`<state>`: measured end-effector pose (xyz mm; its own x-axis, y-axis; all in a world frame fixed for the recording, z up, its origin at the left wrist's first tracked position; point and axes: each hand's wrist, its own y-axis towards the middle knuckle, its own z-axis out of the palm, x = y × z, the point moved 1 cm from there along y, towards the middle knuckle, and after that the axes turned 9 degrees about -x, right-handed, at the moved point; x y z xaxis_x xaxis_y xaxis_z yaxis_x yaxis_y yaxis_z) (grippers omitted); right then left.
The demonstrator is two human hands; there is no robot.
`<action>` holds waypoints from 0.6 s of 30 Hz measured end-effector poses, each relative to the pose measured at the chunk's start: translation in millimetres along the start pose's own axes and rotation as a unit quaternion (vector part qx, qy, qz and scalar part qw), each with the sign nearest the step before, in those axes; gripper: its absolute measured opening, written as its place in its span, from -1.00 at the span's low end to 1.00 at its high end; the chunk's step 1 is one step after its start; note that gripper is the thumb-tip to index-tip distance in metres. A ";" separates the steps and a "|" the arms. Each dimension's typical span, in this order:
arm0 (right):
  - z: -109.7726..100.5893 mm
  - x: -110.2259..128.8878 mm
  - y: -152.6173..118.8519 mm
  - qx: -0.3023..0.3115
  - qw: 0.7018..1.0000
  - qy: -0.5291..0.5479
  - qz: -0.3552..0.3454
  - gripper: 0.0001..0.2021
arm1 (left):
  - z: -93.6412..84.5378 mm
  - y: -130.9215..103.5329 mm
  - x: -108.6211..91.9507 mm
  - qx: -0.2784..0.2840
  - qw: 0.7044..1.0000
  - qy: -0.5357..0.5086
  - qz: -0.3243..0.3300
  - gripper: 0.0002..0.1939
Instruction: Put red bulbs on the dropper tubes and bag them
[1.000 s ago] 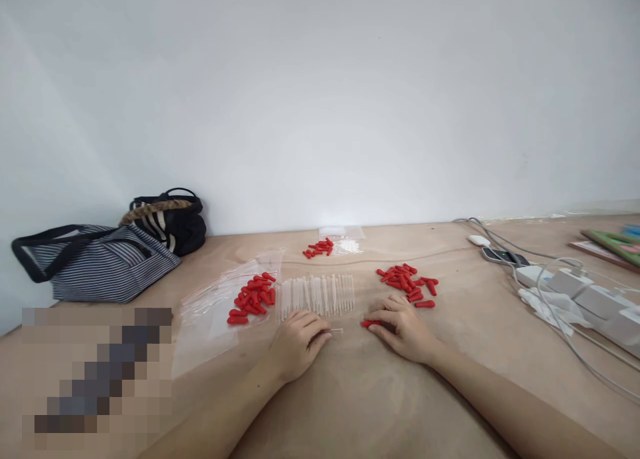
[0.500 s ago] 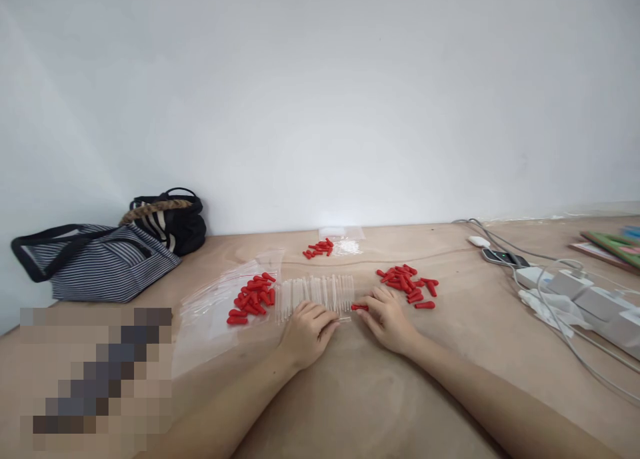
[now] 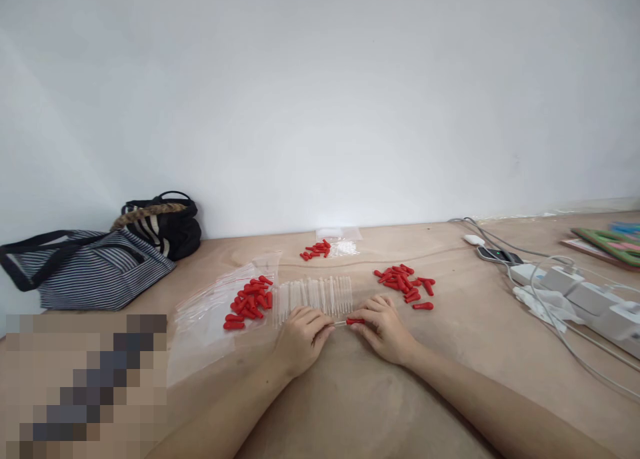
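My left hand [image 3: 303,340] is closed on a thin clear glass dropper tube [image 3: 341,324], whose end points right. Between the fingertips of my right hand [image 3: 385,331] is a red rubber dropper bulb [image 3: 355,321], in line with the tube. The tube's end meets the bulb's mouth; whether it is inside I cannot tell. Just beyond my hands lies a row of similar clear tubes [image 3: 325,294]. Loose red bulbs [image 3: 400,282] lie past my right hand, and another heap of red bulbs [image 3: 249,304] sits left of the row.
Clear plastic bags [image 3: 200,346] lie under the left heap. Near the wall are a small group of red pieces [image 3: 317,249] and a clear bag [image 3: 345,234]. Striped [image 3: 105,272] and black [image 3: 185,229] bags stand left; a power strip [image 3: 590,299] with cables lies right.
My right hand has brought the red bulb slightly left and down to the tube's end. The gap between tube and bulb has closed. The view has shifted slightly.
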<state>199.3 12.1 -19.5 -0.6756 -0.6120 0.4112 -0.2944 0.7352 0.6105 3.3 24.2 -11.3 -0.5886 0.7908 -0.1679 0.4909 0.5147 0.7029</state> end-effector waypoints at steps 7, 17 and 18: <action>1.0 -0.6 0.8 0.008 1.000 0.028 0.006 -0.87 | -0.2 -0.7 1.4 0.005 1.000 -0.003 -0.003 -0.86; -0.3 0.8 2.4 0.026 0.999 0.046 -0.001 -0.91 | 0.9 -1.6 2.7 -0.003 1.000 -0.003 0.023 -0.83; -0.2 1.1 2.5 0.027 0.998 0.050 -0.001 -0.91 | 0.8 -1.6 2.5 -0.005 1.000 -0.002 0.024 -0.82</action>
<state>197.9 13.2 -17.4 -0.6040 -0.6384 0.4771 -0.3344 0.7464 0.5754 1.5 25.7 -13.4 -0.5618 0.8158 -0.1371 0.5124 0.4732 0.7166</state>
